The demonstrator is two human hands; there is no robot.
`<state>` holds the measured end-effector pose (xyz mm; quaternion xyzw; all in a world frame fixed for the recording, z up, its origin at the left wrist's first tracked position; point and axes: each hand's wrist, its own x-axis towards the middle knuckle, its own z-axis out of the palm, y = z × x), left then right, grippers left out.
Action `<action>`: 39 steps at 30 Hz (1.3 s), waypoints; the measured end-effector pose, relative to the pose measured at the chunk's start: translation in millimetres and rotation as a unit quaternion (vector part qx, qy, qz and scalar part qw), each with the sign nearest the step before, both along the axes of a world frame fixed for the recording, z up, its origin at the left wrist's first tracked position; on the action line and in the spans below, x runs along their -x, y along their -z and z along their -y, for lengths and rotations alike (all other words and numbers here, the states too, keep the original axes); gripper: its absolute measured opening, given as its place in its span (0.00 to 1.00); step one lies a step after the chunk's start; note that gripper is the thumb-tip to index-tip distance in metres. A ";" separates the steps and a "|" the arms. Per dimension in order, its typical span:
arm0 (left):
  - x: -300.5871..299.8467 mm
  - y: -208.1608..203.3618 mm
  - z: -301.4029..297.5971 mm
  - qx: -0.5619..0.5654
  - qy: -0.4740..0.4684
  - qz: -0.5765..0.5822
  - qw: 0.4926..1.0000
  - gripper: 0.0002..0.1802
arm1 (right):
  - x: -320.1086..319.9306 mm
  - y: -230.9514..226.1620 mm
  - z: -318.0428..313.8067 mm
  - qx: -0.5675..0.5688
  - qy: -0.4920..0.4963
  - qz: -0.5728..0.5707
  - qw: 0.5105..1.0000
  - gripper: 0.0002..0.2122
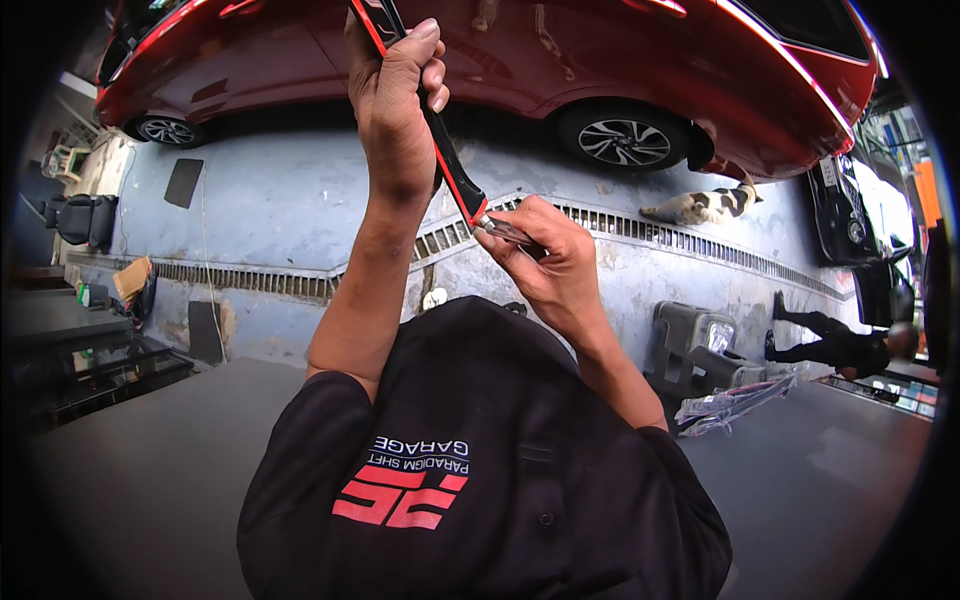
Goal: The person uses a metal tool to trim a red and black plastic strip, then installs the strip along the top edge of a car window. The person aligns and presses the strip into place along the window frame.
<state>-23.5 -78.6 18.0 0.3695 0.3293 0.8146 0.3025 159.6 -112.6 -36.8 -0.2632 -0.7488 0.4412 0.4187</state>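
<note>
My left hand [395, 120] is raised and wrapped round a long, narrow black trim strip [458, 180] with a red line along its edge. The strip slants down toward my right hand [553, 262], and its upper end runs out of view. In my right hand, closed in a pinch, is a slim dark tool [513, 233] with a pale, metal-looking tip; its exact kind cannot be made out. That tip meets the strip's lower end at the red edge.
A red car [480, 60] stands ahead. On the floor, a cat [705, 205] lies by the drain grate [300, 284]. A grey step stool [685, 345] and plastic-wrapped items [740, 400] are at right. Further right, a person in dark clothes [840, 340] stands near a black vehicle [845, 210].
</note>
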 end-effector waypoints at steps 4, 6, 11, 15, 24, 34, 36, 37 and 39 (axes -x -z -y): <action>0.0 2.4 -1.9 -0.006 0.005 -0.015 1.000 0.09 | 3.1 -2.1 1.8 0.014 0.008 0.003 1.000 0.07; 1.1 3.8 -3.1 -0.006 0.004 -0.018 1.000 0.07 | 4.6 -1.8 1.3 0.000 0.013 0.013 1.000 0.07; 5.7 6.1 -3.1 -0.007 -0.002 -0.030 1.000 0.06 | 10.4 0.5 -0.1 -0.030 0.022 0.030 0.999 0.08; 7.3 5.4 -1.6 -0.003 -0.020 -0.041 0.999 0.08 | 13.1 -5.1 3.6 -0.019 0.022 0.042 0.999 0.09; 2.1 1.1 4.3 0.011 -0.044 -0.053 0.998 0.11 | 17.2 -5.5 3.5 -0.212 0.053 0.169 0.961 0.11; 18.3 18.0 7.2 -0.062 -0.036 -0.166 0.984 0.07 | 6.4 -7.2 5.7 -0.069 0.059 0.088 0.992 0.08; 15.1 17.4 8.7 -0.050 -0.030 -0.140 0.988 0.07 | 3.5 -5.2 8.1 -0.047 0.024 0.058 0.997 0.10; 12.3 16.0 9.7 -0.044 -0.027 -0.127 0.991 0.06 | 2.6 -4.1 9.5 -0.043 0.013 0.060 0.997 0.09; 9.2 15.2 11.5 -0.035 -0.019 -0.101 0.994 0.06 | 2.9 -1.9 12.8 -0.037 -0.009 0.062 0.997 0.07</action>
